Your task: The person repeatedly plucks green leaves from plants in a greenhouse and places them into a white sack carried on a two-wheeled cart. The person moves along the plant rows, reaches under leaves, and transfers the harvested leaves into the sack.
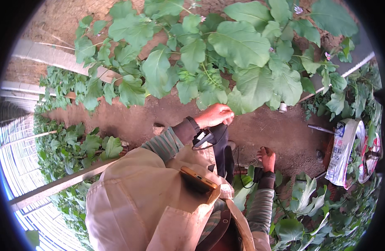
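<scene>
My left hand (215,116) is at the lower edge of broad green eggplant leaves (249,89), with its fingers curled; whether it pinches anything is hidden. A black strap and a small black device (203,137) with a cable are at that wrist. Lower right, my right hand (266,157) hangs over the soil path, its fingers loosely bent and nothing visible in them. Another black device (257,174) with a cable is by its wrist. A phone in an orange case (198,178) sticks out of the chest pocket of my beige jacket (132,200).
Eggplant plants with purple flowers (298,10) line the top. More leafy plants (289,229) grow at lower right, beside a printed white sack (340,153). A bare soil path (180,108) runs between the rows. A long beam (63,185) crosses at lower left; a stone (158,128) lies on the path.
</scene>
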A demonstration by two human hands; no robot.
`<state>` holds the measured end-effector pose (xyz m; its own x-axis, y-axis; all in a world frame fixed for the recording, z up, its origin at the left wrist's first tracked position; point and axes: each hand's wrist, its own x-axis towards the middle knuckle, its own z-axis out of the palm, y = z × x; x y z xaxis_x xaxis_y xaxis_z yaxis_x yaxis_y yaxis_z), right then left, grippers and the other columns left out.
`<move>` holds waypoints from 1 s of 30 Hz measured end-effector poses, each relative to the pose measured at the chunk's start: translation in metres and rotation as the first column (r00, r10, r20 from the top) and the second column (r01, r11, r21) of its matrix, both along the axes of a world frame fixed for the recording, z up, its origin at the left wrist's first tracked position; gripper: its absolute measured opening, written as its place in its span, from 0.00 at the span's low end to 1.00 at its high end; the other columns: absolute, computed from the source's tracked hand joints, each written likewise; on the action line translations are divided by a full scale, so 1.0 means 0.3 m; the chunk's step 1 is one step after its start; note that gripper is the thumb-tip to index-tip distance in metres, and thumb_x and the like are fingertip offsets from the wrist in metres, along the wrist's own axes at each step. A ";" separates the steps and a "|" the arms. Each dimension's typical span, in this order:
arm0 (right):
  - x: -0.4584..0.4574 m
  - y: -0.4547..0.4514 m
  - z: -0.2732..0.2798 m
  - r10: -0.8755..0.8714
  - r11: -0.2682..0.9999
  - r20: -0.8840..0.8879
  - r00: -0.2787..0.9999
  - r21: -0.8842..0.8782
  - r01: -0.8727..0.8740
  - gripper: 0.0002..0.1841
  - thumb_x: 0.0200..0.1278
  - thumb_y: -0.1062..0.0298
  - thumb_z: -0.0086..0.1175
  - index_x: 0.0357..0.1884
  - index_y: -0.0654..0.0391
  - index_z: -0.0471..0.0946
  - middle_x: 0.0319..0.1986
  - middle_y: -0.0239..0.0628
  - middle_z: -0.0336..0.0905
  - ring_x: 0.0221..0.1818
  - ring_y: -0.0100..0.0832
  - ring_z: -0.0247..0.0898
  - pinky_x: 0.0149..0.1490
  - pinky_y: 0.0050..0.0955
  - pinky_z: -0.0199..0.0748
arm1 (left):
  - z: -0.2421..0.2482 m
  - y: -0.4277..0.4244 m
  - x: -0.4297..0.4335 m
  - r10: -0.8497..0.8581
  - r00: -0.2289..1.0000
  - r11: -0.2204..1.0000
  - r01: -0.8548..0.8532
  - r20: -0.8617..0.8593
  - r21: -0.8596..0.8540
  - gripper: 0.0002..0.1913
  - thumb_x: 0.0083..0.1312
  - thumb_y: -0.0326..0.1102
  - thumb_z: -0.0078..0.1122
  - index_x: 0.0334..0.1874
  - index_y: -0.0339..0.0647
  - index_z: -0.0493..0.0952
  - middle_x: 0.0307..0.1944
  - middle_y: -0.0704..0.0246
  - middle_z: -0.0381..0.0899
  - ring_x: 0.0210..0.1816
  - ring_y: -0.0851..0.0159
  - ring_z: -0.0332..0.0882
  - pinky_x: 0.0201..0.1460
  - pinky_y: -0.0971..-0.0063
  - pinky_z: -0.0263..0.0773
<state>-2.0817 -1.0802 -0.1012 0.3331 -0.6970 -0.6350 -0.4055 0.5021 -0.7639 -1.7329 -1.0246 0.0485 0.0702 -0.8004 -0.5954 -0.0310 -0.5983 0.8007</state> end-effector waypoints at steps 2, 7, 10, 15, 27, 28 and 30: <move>0.067 0.029 0.026 0.058 0.998 -0.010 0.998 0.034 -0.057 0.15 0.70 0.63 0.53 0.46 0.66 0.80 0.27 0.37 0.82 0.26 0.24 0.76 0.29 0.20 0.71 | 0.017 0.092 0.096 0.071 0.997 0.997 -0.071 -0.001 0.025 0.14 0.75 0.42 0.52 0.47 0.37 0.80 0.38 0.71 0.83 0.36 0.74 0.80 0.40 0.79 0.73; 0.300 0.099 0.085 0.204 0.978 -0.057 0.977 -0.027 -0.206 0.16 0.69 0.63 0.52 0.45 0.67 0.80 0.26 0.39 0.82 0.25 0.25 0.77 0.29 0.23 0.72 | 0.033 0.282 0.328 0.178 0.983 0.984 -0.178 0.039 0.006 0.16 0.75 0.45 0.52 0.50 0.38 0.79 0.40 0.71 0.84 0.37 0.74 0.80 0.42 0.79 0.73; 0.470 0.128 0.116 0.310 0.950 -0.061 0.949 -0.027 -0.312 0.15 0.69 0.62 0.53 0.46 0.66 0.80 0.28 0.39 0.83 0.27 0.27 0.78 0.31 0.23 0.73 | 0.019 0.412 0.494 0.251 0.968 0.967 -0.251 -0.003 -0.038 0.17 0.75 0.45 0.52 0.51 0.38 0.78 0.41 0.71 0.83 0.38 0.74 0.80 0.42 0.78 0.74; 0.847 0.208 0.169 0.439 0.870 -0.138 0.888 -0.180 -0.458 0.15 0.68 0.64 0.54 0.46 0.67 0.80 0.28 0.40 0.83 0.26 0.26 0.80 0.31 0.24 0.75 | 0.000 0.643 0.823 0.432 0.902 0.898 -0.431 -0.017 -0.089 0.15 0.74 0.43 0.54 0.48 0.37 0.78 0.37 0.71 0.83 0.34 0.74 0.80 0.39 0.79 0.74; 1.569 0.388 0.459 0.705 0.491 -0.192 0.683 -0.563 -0.664 0.11 0.67 0.67 0.57 0.42 0.66 0.80 0.27 0.42 0.84 0.29 0.29 0.81 0.35 0.27 0.77 | 0.278 0.851 1.456 0.667 0.744 0.670 -0.614 -0.024 -0.417 0.13 0.76 0.38 0.50 0.50 0.36 0.77 0.41 0.69 0.83 0.37 0.72 0.81 0.43 0.77 0.75; 1.602 0.381 0.482 0.706 0.511 -0.172 0.687 -0.549 -0.662 0.11 0.67 0.67 0.57 0.43 0.66 0.80 0.27 0.42 0.84 0.29 0.29 0.81 0.35 0.27 0.77 | 0.308 0.846 1.495 0.683 0.730 0.646 -0.621 -0.029 -0.444 0.12 0.75 0.37 0.51 0.51 0.36 0.77 0.40 0.69 0.83 0.37 0.72 0.81 0.43 0.78 0.75; 1.658 0.363 0.520 0.713 0.525 -0.162 0.683 -0.523 -0.672 0.11 0.68 0.67 0.56 0.43 0.66 0.80 0.27 0.42 0.84 0.29 0.28 0.81 0.36 0.26 0.77 | 0.367 0.833 1.568 0.722 0.690 0.585 -0.645 -0.046 -0.491 0.12 0.74 0.35 0.52 0.52 0.35 0.77 0.40 0.68 0.83 0.37 0.72 0.81 0.42 0.77 0.75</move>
